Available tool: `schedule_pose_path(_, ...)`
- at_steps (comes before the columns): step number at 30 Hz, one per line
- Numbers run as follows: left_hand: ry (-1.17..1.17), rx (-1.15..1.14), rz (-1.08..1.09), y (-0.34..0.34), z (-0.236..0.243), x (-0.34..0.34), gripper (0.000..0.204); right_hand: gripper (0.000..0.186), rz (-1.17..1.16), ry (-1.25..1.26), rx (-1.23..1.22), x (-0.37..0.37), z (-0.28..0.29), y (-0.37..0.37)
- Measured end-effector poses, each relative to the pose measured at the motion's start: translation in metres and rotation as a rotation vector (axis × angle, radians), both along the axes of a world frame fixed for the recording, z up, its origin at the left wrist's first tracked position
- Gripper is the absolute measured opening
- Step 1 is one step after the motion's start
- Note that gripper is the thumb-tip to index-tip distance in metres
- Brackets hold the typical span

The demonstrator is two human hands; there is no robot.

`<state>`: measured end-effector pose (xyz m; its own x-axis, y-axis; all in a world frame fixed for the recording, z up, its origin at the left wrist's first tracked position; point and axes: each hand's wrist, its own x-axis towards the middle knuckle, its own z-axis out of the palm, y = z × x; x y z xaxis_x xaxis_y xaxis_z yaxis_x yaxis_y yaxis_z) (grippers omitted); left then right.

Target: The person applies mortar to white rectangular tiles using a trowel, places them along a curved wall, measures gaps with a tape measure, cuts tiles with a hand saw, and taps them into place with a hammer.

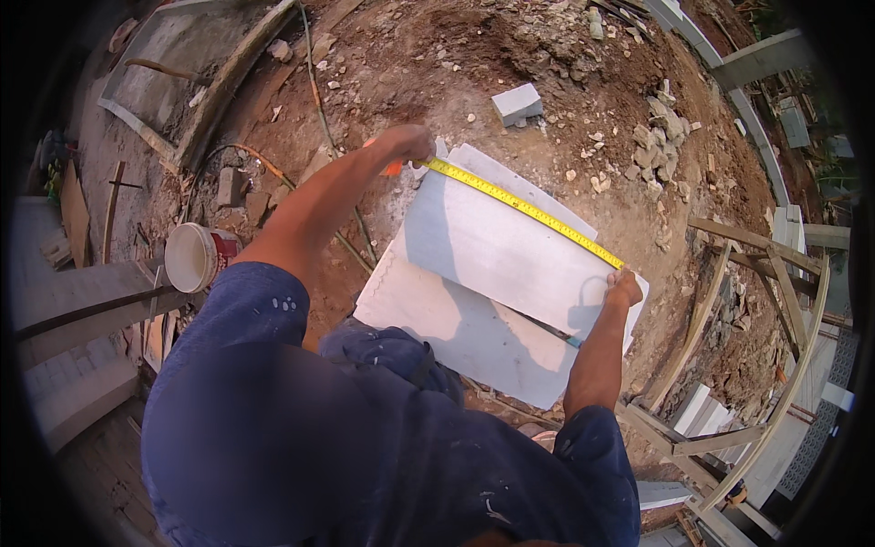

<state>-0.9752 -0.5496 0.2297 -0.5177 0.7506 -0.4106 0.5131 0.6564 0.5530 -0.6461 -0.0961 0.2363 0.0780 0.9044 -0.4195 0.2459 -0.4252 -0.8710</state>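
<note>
A yellow tape measure is stretched across the far part of a flat white panel. My left hand is closed around its far-left end, where a bit of orange shows under the wrist. At the other end, near the panel's right edge, my right hand pinches the tape with its fingers. A second pale panel lies nearer to me, partly under the first, and another pale sheet edge shows beyond the tape. Between the panels is a thin dark strip with a teal end, partly hidden by my right forearm.
A grey block sits on the reddish dirt ahead. Broken stones are heaped at the far right. A white bucket stands to my left. Wooden framing rises on the right, and a hose runs along the ground.
</note>
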Motion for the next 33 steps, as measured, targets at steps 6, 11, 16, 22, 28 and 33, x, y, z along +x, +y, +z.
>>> schedule_pose_path(6, -0.085, 0.059, 0.037, 0.002, 0.005, 0.004, 0.004, 0.018, 0.033, -0.071, -0.031, 0.011, -0.005, 0.007)
schedule_pose_path(11, -0.063, -0.156, 0.091, 0.014, 0.043, 0.026, 0.004, 0.019, 0.090, -0.040, -0.076, 0.034, -0.009, 0.014)
schedule_pose_path(16, -0.124, 0.015, -0.028, -0.004, 0.010, 0.025, 0.014, 0.018, 0.177, -0.054, -0.128, 0.054, 0.000, 0.005)
schedule_pose_path(22, 0.096, 0.196, -0.234, -0.053, -0.100, 0.012, 0.006, 0.020, 0.083, -0.056, -0.177, 0.058, 0.013, -0.046)
schedule_pose_path(28, -0.005, 0.146, -0.125, -0.044, -0.086, 0.049, 0.007, 0.024, 0.039, -0.084, -0.151, 0.091, 0.027, -0.060)
schedule_pose_path(33, 0.005, -0.025, -0.134, -0.042, -0.024, 0.094, 0.013, 0.028, 0.064, -0.092, -0.135, 0.121, 0.022, -0.055)
